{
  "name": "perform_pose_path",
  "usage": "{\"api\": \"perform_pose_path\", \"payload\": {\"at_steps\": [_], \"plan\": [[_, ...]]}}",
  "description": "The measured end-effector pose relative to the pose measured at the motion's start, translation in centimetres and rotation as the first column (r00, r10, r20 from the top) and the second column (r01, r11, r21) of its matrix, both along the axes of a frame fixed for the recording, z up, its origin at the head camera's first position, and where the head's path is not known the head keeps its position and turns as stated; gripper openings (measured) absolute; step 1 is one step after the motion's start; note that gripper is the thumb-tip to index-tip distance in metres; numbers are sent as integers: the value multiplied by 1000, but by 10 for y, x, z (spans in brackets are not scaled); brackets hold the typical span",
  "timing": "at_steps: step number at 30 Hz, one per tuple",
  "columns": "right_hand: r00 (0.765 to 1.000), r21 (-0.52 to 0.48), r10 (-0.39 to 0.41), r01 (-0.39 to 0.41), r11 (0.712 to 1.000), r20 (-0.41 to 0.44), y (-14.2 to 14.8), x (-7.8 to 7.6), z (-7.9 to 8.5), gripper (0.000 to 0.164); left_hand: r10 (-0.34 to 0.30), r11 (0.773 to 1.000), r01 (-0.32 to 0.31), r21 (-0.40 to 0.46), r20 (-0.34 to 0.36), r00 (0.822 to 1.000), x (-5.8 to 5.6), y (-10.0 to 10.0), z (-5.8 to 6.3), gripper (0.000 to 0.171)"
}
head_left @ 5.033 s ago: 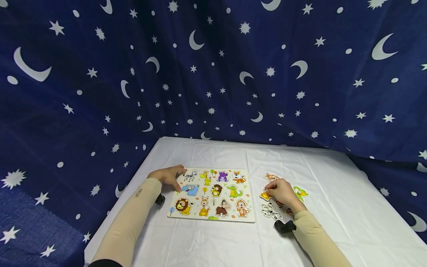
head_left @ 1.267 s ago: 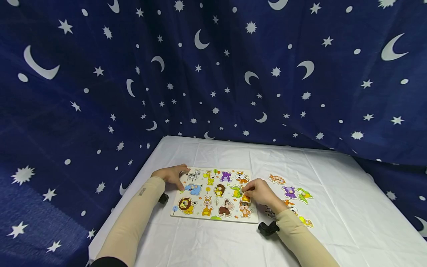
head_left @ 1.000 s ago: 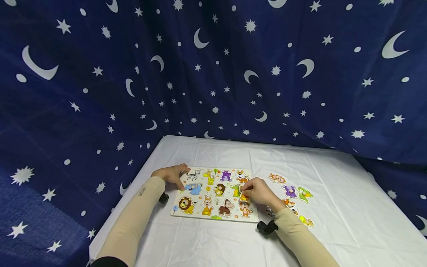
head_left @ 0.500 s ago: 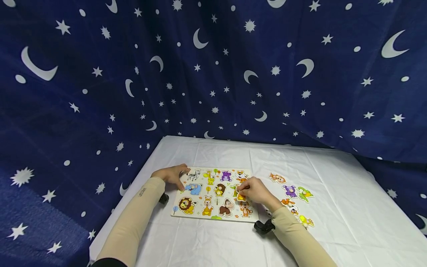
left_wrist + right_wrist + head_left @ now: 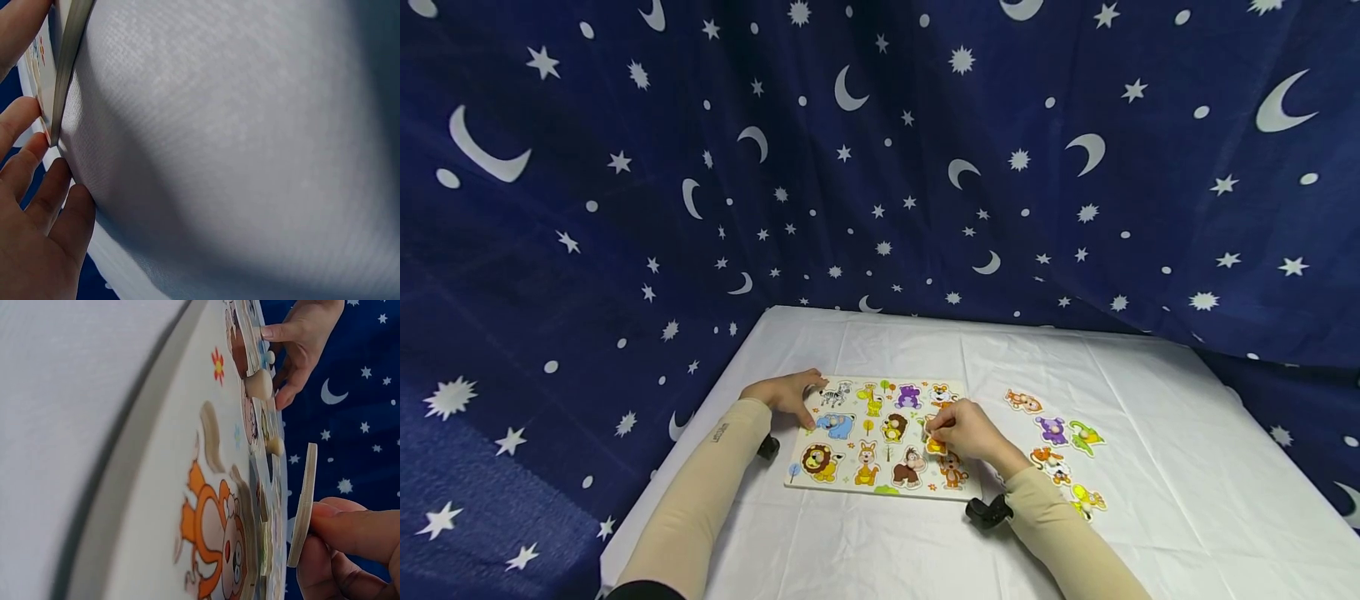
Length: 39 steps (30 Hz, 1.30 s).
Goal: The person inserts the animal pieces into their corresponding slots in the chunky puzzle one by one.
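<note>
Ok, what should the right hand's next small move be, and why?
Probably carry the orange piece left to the kangaroo picture: the right hand pinches it clear of the board, and its visible colour seems to match.

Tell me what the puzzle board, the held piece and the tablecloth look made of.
Puzzle board: probably wood or fibreboard, smooth printed face, tan recess walls.
Held piece: likely wood, printed face, tan cut edge.
Tablecloth: matte woven fabric, by its creases and fine texture.

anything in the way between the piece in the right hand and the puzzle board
Nothing visible: the right wrist view shows an open gap between the piece the right hand holds and the board. Knobs stand up farther along.
</note>
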State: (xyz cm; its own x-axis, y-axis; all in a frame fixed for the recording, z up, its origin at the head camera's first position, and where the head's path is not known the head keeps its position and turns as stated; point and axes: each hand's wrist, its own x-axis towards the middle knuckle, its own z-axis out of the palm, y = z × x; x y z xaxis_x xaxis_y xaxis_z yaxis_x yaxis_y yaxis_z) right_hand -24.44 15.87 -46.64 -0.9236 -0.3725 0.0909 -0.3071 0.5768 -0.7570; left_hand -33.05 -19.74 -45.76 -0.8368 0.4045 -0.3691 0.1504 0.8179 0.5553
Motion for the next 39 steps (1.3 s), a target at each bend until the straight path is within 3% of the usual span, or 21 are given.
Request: {"api": "perform_pose_path", "payload": {"at_steps": [15,24,30,39], "plan": [[999,-33,32,-31,999,12,-8,1,4,12,11,1000,-11,3,10,1000,-1,1,2,103],[989,-91,134,-139,986,-62,-6,-1,-7,11,2,1000,-3,12,8,1000,-1,1,1,101],[996,-44,84,-83,996,10,-13,4,-1,11,-14,1000,14,12,-1,1000,-1,1,2,100],[996,4,85,-85,996,-14,-23,4,-7,9,-12,1000,12,12,4,1000,0,2,3,100]]}}
